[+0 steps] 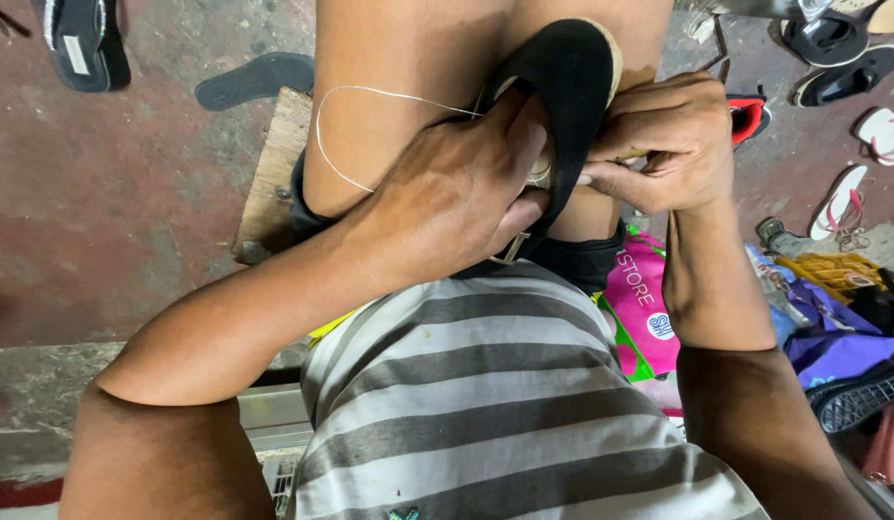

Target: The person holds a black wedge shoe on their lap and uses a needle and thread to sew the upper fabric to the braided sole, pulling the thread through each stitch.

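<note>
While you sit with your knees up, the red floor (110, 212) spreads out on your left and your striped shirt (485, 404) fills the bottom of the view. A black shoe (562, 87) stands between your thighs, sole side toward you, its pale edge showing at the top right. Your left hand (456, 197) wraps the shoe from the left, fingers closed together around its edge and thumb pressed up along the black sole. Your right hand (673, 144) sits just beside it on the right edge of the shoe, fingers curled tight and pinched together on something thin; a short pale tip pokes out beside the knuckles, but you cannot tell what it is. A white thread (322, 144) loops from under your left fingers out across your left thigh and back. A wooden board (273, 173) lies under your left leg. Off to the right lie a pink bag (644, 308), a yellow cloth (832, 270), and several loose sandals (842, 197) near the wall. A black flip-flop (254, 79) lies on the floor at the upper left, another beyond it.
</note>
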